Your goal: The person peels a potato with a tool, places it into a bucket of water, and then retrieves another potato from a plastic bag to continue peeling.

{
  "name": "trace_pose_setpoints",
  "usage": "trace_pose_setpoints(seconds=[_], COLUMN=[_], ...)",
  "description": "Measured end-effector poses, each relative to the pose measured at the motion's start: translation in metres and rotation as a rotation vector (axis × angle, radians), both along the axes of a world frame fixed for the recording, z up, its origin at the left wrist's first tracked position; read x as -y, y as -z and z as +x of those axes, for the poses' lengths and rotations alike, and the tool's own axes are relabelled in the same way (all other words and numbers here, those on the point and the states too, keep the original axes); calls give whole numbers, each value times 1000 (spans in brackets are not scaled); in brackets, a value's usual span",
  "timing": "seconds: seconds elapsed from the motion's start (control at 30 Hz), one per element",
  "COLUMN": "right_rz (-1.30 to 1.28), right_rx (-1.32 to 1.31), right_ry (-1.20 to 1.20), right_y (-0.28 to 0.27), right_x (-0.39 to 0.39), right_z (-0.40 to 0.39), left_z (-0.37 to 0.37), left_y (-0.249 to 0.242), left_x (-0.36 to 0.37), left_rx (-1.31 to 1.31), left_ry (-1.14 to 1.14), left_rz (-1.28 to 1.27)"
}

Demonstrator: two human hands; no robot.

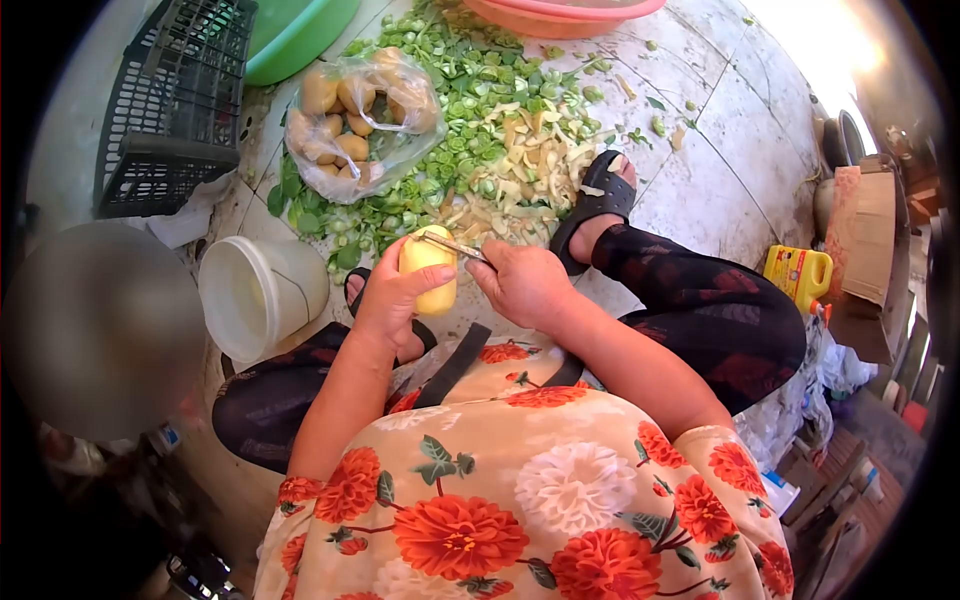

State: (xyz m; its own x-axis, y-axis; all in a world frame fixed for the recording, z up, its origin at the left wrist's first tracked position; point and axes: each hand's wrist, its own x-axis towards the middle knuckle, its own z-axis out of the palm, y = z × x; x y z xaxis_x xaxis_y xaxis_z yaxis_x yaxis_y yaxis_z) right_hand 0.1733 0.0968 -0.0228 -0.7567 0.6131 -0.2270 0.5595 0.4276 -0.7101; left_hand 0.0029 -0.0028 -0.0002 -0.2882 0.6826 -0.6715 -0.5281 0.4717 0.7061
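At the frame's centre, the left hand grips a peeled potato; the right hand clasps a peeler against it; peelings lie upper centre.

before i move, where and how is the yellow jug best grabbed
Grip the yellow jug by its built-in handle, probably coming from the picture's right, with fingers through the loop. The handle stands on that side with a visible gap, while the broad labelled body faces the knee and offers less to hook. The right hand is nearer, but it holds a metal tool.
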Motion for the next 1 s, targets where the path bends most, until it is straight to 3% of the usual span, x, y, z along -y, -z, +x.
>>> trace_pose_setpoints(seconds=[0.17, 0.27, 0.4, 0.53, 0.63, 0.77, 0.9, 1.0], right_rz=[4, -54, -118, -88, -72, -67, -42, -50], right_rx=[-9, 170, 88, -28, -17, 190, -32, -38], right_ry=[24, 155, 211, 51, -7, 123, 210, 13], right_y=[-5, 58, 17, -15, -13, 34, 10, -13], right_x=[4, -17, -21, 4, 3, -18, -14, -1], right_z=[-1, 9, 1, -3, -5, 4, -2, -5], left_z=[1, 5, -1, -3, -5, 3, 0, 0], left_y=[4, -7, 4, 10, 20, 4, -3, -1], left_x=[4, 3, 8, 4, 9, 7, 2, 0], left_rx=[206, 350, 328, 393, 468, 515, 497, 432], left_ry=[-89, 8, -32, -162, -177, -85, -151, -167], left_rz=[32, 131, 168, 141, 142, 176, 185, 126])
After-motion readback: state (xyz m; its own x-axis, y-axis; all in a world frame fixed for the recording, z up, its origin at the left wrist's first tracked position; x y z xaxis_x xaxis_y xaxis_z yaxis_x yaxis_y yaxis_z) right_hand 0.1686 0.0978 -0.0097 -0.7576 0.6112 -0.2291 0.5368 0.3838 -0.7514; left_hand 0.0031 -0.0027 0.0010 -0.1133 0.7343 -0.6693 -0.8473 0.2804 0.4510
